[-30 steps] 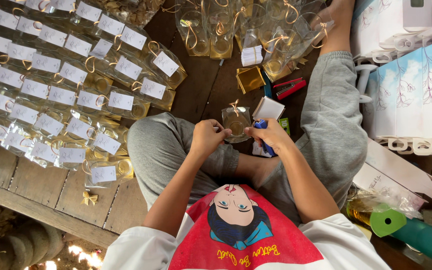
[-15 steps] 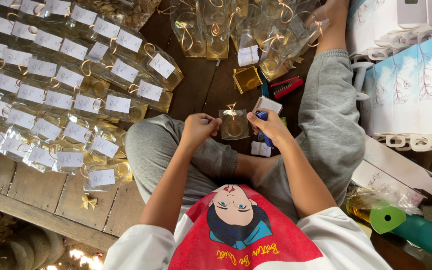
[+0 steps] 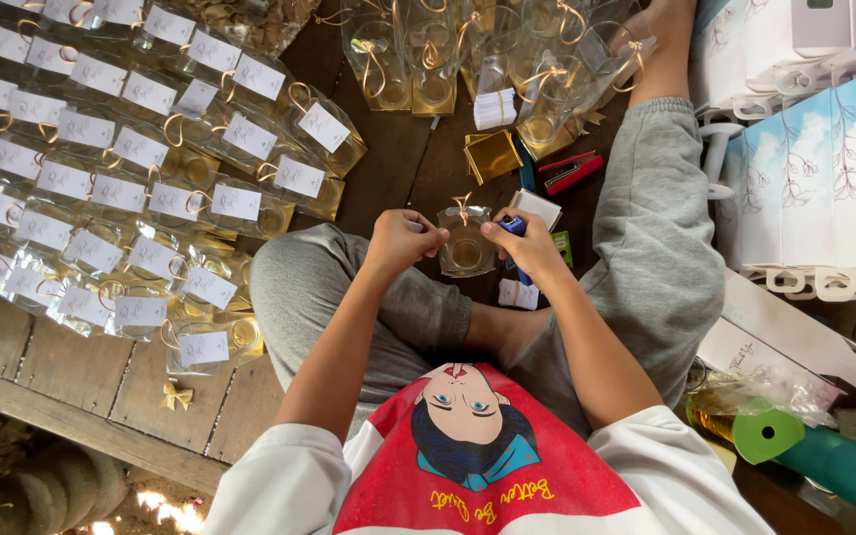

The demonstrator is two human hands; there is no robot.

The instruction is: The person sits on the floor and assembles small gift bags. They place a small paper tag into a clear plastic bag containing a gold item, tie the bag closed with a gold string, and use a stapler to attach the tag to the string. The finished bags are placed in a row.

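I sit cross-legged on a wooden floor. A small clear wrapped packet (image 3: 466, 243) with a gold ribbon on top and a gold base sits between my two hands, above my lap. My left hand (image 3: 400, 241) pinches its left edge with closed fingers. At the packet's right edge is my right hand (image 3: 525, 248), which also grips a small blue object (image 3: 513, 227). A small white card (image 3: 536, 207) lies just behind my right hand.
Rows of finished clear packets with white tags (image 3: 101, 168) fill the floor to the left. More clear packets (image 3: 468, 50) stand ahead. A red stapler (image 3: 569, 171), gold card pieces (image 3: 492, 154), white floral boxes (image 3: 814, 149) and a green roll (image 3: 804, 446) lie right.
Both hands stay at the packet, and the left hand has shifted slightly along its left edge. The view has drifted a little.
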